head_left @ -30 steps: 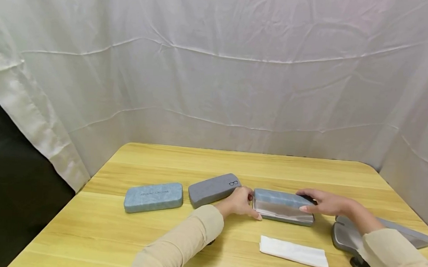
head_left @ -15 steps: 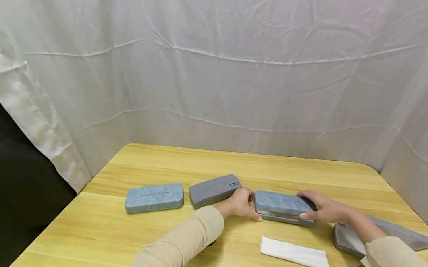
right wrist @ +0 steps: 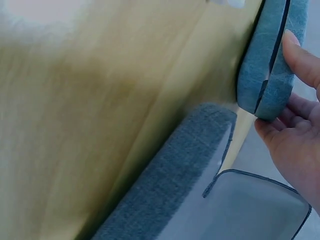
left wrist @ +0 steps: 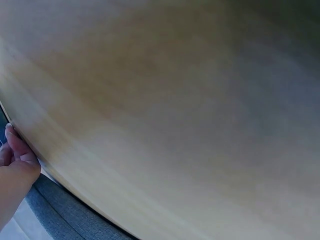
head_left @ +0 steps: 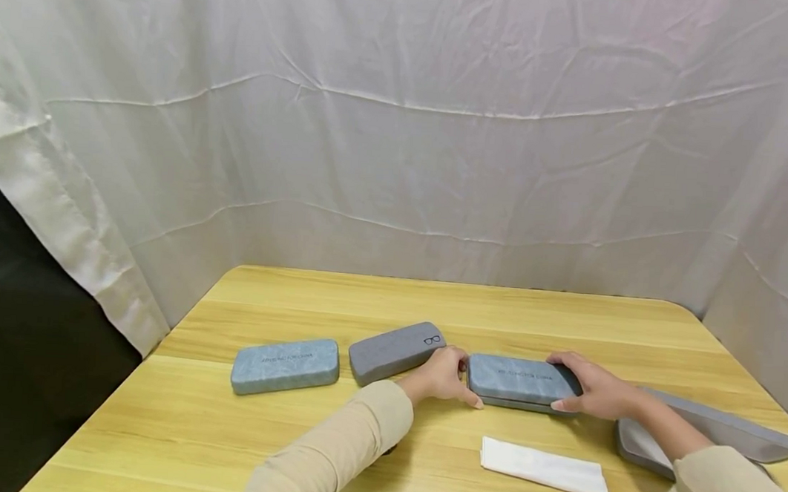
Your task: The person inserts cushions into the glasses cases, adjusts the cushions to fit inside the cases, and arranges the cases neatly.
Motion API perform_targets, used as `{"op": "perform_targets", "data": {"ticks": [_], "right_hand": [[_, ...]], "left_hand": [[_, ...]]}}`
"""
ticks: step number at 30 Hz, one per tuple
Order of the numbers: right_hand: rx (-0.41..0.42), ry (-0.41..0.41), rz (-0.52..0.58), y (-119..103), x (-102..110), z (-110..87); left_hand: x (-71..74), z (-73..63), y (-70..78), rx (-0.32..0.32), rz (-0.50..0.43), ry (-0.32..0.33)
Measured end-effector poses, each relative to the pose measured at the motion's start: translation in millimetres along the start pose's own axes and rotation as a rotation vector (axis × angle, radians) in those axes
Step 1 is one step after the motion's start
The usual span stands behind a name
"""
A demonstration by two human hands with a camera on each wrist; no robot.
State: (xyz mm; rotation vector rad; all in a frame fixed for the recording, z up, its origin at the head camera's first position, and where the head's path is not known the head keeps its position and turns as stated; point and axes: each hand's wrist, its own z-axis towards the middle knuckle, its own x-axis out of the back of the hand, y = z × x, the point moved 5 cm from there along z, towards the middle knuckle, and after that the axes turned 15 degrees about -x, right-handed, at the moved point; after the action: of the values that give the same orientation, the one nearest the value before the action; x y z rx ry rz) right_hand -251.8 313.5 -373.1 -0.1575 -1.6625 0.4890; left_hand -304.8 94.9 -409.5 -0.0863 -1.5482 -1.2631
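Observation:
A closed-looking blue glasses case (head_left: 515,379) lies on the table between my two hands, its lid down over the base with a thin dark seam along the front. My left hand (head_left: 442,373) holds the left end, thumb at the front corner and fingers behind. Around the right end of the lid my right hand (head_left: 595,389) grips, thumb in front. The right wrist view shows that thumb on the lid of the blue case (right wrist: 267,75) beside a narrow seam, with fingers bent at its end. The left wrist view has only part of the left hand (left wrist: 20,160).
To the left lie a grey glasses case (head_left: 395,350) with a spectacles print and another blue case (head_left: 285,367). A folded white cloth (head_left: 544,468) is in front. An open grey case (head_left: 725,427) stands at the right, partly behind my right forearm.
The blue case's lid has come down, pushed by my right hand, hiding the pale interior and cloth seen earlier. My left hand has stayed at the left end.

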Motion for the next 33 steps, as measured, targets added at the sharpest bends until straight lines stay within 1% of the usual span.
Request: {"op": "perform_targets", "data": {"ticks": [5,9,22,33], "right_hand": [[-0.007,0.013,0.014,0.6,-0.8,-0.3],[-0.005,0.024,0.012,0.6,-1.2,-0.3],[0.003,0.048,0.016,-0.1,-2.3,-1.8],[-0.025,0.054,0.016,-4.7,-3.8,0.7]], "left_hand": [[0.0,-0.6,-0.2,0.017,-0.009,-0.002],[-0.6,0.5,-1.3,0.006,-0.002,-0.001],[-1.5,3.3,-2.1,-0.023,0.091,-0.035],[-1.2,2.7,-1.6,-0.001,0.112,-0.028]]}}
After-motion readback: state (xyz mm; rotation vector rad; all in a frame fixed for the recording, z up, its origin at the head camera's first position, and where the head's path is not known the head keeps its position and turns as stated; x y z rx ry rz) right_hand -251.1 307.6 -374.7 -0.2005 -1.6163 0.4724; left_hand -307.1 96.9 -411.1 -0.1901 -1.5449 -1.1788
